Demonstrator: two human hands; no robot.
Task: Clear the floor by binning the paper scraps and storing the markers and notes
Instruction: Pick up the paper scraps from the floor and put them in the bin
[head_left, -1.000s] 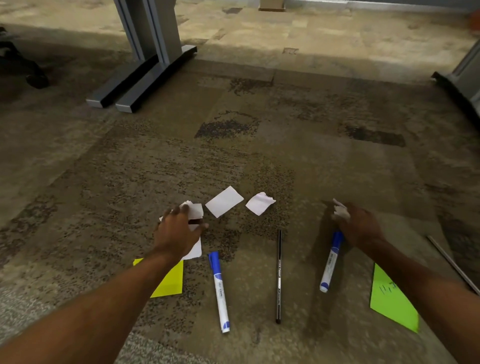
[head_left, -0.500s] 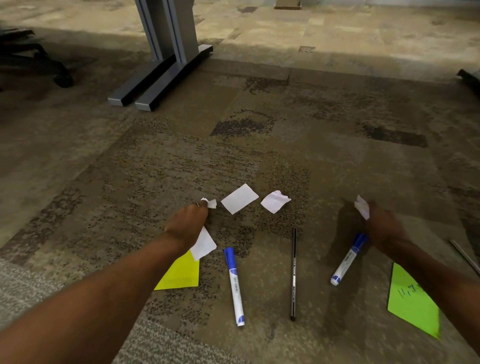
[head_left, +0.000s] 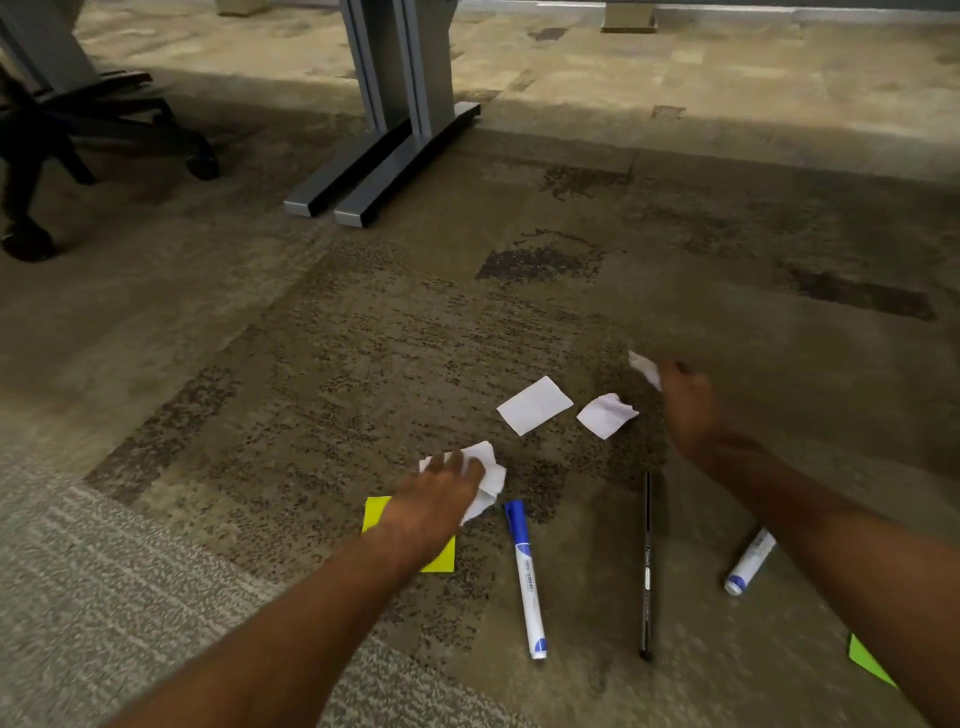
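A flat paper scrap (head_left: 535, 405) lies on the carpet floor (head_left: 260, 467) between the two hands. Just right of it sits a crumpled scrap (head_left: 607, 414), touched by neither hand. Farther right, the blurred right hand (head_left: 685, 410) pinches a small white piece (head_left: 644, 368). Left of the flat paper scrap and nearer the person, the left hand (head_left: 441, 499) curls its fingers round a wad of white scraps (head_left: 485, 470), over a yellow note (head_left: 441, 561). Nearer still lie a blue-capped marker (head_left: 527, 577), a black pen (head_left: 647, 566), a second marker (head_left: 750, 564) and a green note (head_left: 867, 665).
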